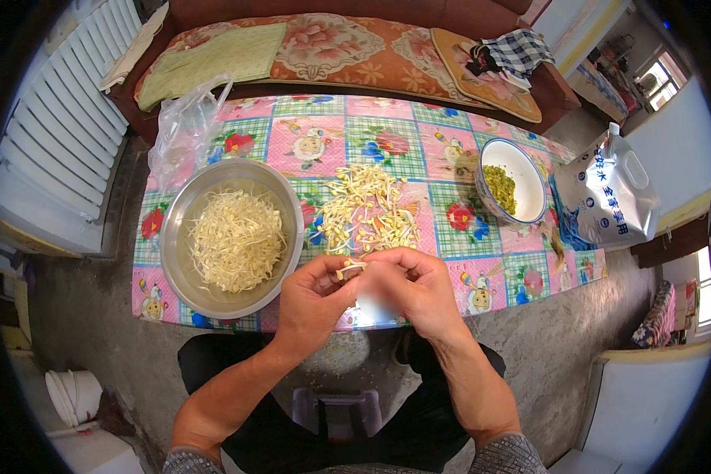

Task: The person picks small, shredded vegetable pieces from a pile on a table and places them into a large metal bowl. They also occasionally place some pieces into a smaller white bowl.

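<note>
My left hand (317,299) and my right hand (415,287) meet at the table's near edge, both fingers and thumbs pinching soybean sprouts (351,269). A blurred patch hides part of the right fingertips. Just beyond the hands, a loose pile of yellow-headed sprouts (370,207) lies on the patterned tablecloth. To the left stands a round steel basin (173,207) with a heap of pale sprouts (237,240) inside. At the right, a white bowl with a blue rim (528,189) holds a heap of small yellow-green pieces (500,188).
A clear plastic bag (183,136) lies at the table's back left. A silver spouted pouch bearing writing (610,189) stands at the right end. Behind the table is a sofa with a floral cover (332,50). Below, a plastic stool (338,409) shows between the legs.
</note>
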Action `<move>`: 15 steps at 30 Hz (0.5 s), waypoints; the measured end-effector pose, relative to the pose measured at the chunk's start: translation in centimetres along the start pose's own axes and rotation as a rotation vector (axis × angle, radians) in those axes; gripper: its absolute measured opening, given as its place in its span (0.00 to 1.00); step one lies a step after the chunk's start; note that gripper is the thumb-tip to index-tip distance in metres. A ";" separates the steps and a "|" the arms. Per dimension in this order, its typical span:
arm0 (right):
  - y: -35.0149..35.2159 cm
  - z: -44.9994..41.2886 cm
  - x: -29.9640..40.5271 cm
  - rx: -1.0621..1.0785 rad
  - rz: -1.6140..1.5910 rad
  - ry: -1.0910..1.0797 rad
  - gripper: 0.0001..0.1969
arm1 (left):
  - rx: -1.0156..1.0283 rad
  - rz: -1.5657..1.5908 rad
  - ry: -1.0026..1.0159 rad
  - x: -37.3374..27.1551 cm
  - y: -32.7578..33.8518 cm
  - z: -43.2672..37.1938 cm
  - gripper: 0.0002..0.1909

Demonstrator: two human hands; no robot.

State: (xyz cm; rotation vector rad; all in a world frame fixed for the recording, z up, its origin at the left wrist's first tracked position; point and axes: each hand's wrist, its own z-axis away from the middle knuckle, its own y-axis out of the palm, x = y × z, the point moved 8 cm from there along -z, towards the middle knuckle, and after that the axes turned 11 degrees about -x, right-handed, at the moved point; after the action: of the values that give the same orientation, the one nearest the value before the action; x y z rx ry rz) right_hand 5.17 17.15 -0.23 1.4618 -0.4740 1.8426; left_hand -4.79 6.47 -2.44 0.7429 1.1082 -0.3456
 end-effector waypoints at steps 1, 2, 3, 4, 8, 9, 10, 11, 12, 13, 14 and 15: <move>0.0 0.1 0.1 0.002 0.001 -0.020 0.10 | 0.001 -0.012 0.008 0.0 0.0 -0.1 0.10; 0.0 0.1 0.1 0.003 0.003 -0.040 0.10 | 0.001 -0.012 0.008 -0.1 0.0 -0.1 0.10; 0.1 0.1 0.0 0.003 0.002 -0.039 0.10 | -0.003 -0.034 0.006 -0.3 0.0 0.0 0.09; 0.1 0.1 0.0 0.009 -0.003 -0.057 0.10 | -0.008 -0.057 0.005 -0.4 0.0 0.1 0.09; 0.4 0.2 0.1 0.022 -0.002 -0.100 0.10 | -0.014 -0.026 0.046 -0.3 -0.1 -0.1 0.07; 0.4 0.2 0.1 0.020 -0.002 -0.100 0.10 | 0.009 -0.046 0.050 -0.2 -0.2 -0.2 0.08; 0.5 0.3 0.1 0.018 -0.010 -0.109 0.10 | 0.032 -0.066 0.054 -0.1 -0.2 -0.2 0.08; 0.5 0.3 0.1 0.016 -0.017 -0.119 0.10 | 0.033 -0.066 0.053 -0.1 -0.2 -0.2 0.08; 0.5 0.3 0.0 0.016 -0.017 -0.118 0.10 | 0.036 -0.048 0.066 -0.2 -0.1 -0.2 0.08; 0.6 0.2 -0.2 0.024 -0.021 -0.120 0.10 | 0.039 -0.030 0.078 -0.4 0.0 -0.2 0.07; 0.6 0.3 -0.3 0.033 -0.024 -0.122 0.09 | 0.039 -0.031 0.078 -0.5 0.0 -0.2 0.07; 0.7 0.3 -0.3 0.032 -0.025 -0.122 0.09 | 0.031 -0.044 0.070 -0.6 0.0 -0.1 0.06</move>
State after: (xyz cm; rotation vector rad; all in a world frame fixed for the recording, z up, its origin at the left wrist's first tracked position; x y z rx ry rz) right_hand 4.89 16.41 -0.35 1.6012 -0.4849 1.7563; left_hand -5.15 6.50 -1.92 0.7636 1.1893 -0.3771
